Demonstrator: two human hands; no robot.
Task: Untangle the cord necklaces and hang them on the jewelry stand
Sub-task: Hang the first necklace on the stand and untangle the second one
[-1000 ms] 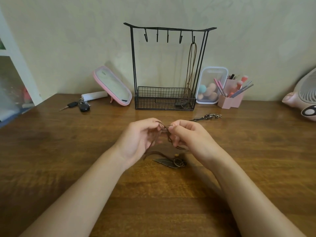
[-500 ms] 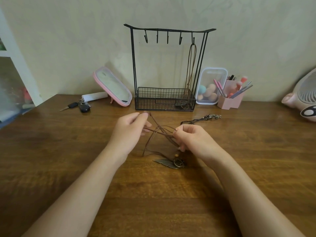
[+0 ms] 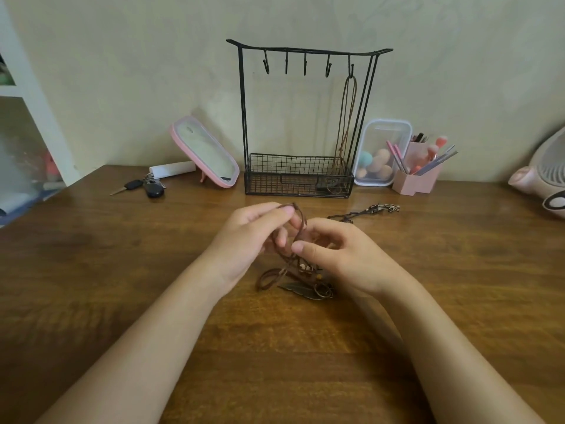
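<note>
Brings both hands back together after the wide pull of half a second ago, letting the cord [image 3: 303, 221] rise in a slack loop between them instead of running taut. Pinches the top of that loop between thumb and forefinger of the left hand [image 3: 244, 237], with the other fingers curled beneath. Presses the thumb of the right hand [image 3: 342, 255] onto the cord lower down, fingers curled in around it; cannot tell how many strands sit in that grip. Lets the rest of the cord fall to the tabletop [image 3: 122, 270], coiled just near of the hands, with beads [image 3: 305, 267] and a feather pendant [image 3: 301, 289] lying flat beside the right wrist.

Faces the stand [image 3: 243, 117], upright at the far edge by the wall, with a hung necklace [image 3: 351, 81] dropping from its rightmost hook into the wire basket. Leaves a loose necklace [image 3: 367, 211] flat on the tabletop, far and right of the right hand, between it and the stand.

Takes in a pink mirror [image 3: 204, 157] and keys [image 3: 146, 188] left of the stand, and a clear box [image 3: 379, 154], a pink holder [image 3: 415, 179] and a fan [image 3: 547, 179] to its right.
</note>
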